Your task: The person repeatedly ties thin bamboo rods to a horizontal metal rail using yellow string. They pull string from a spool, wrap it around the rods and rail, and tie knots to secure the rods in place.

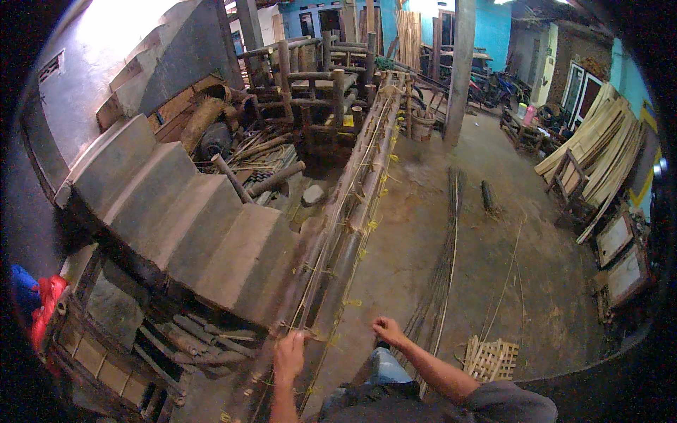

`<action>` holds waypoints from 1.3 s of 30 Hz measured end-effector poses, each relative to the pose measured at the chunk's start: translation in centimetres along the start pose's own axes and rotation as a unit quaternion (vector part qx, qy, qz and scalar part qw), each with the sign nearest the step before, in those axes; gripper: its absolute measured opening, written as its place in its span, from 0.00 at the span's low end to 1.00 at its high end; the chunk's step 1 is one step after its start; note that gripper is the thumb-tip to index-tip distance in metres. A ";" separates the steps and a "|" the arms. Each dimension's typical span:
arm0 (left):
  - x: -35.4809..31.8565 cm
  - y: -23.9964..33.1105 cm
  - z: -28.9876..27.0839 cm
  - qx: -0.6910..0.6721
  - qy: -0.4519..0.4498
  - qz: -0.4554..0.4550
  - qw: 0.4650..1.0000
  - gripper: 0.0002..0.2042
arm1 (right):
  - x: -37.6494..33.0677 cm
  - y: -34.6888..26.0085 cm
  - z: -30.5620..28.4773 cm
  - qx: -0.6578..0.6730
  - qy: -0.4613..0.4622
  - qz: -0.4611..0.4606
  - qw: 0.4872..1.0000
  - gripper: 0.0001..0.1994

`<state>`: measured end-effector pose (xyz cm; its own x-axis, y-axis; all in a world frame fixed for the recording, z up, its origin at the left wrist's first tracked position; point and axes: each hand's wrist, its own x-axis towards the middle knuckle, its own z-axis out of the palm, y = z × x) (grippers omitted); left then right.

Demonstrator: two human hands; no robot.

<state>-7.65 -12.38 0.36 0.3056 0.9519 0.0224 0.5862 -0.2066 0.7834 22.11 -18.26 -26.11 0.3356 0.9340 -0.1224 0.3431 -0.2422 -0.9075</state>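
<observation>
Beside the concrete steps (211,233) | left hand (288,354) fingers pinching a thin bamboo strip (321,262) on the long bamboo frame (356,204) | right hand (388,330) fingers curled shut, just right of frame | woven mat (491,358) farther right on floor

bare forearms (grey sleeve, jeans)

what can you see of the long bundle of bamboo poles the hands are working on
The bundle of bamboo poles is long, brown and dusty-looking, made of several poles laid side by side and bound at intervals with thin yellow ties. It runs from beside the person away toward the stacked bamboo frames, next to the concrete steps. The left hand grips a thin strip at its near end; the right hand is beside it.
</observation>
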 end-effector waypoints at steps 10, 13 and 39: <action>-13.6 -10.2 -5.7 -0.134 -0.092 -0.166 0.973 0.23 | 5.1 -7.1 1.0 0.124 -0.086 0.063 0.987 0.10; -16.4 -13.2 -9.0 0.047 -0.128 -0.236 0.962 0.24 | 6.8 -15.4 0.4 0.176 -0.091 0.018 0.980 0.10; 42.1 40.1 21.1 -0.069 -0.275 0.569 0.771 0.17 | 26.9 22.1 -28.2 -0.290 -0.205 0.079 0.932 0.15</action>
<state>44.55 14.62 19.56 0.8580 -0.0772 0.5078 -0.3719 -0.7754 0.5103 63.50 -5.90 -38.14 0.1000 0.8682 -0.4860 0.7744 -0.3746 -0.5099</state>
